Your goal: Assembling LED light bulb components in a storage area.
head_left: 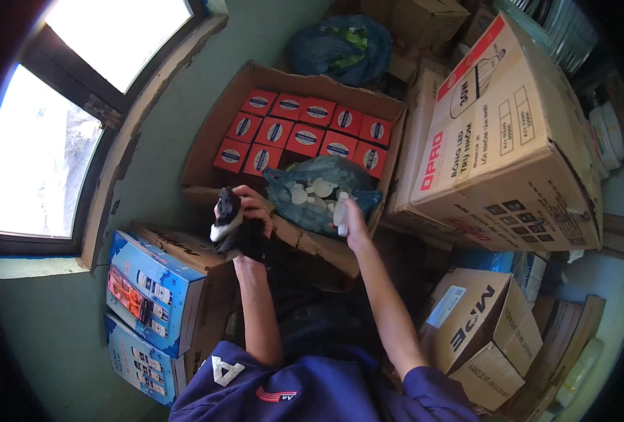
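L hand: fingers curled round a black-and-white bundle. R hand, nearer the open blue bag: thumb & fingers pinching a white piece, long axis approx. fore-aft, over bag's near-R side; can't tell if touching. Loose white pcs lie just fwd & L of those fingers. Beyond, same carton: red boxes in rows.
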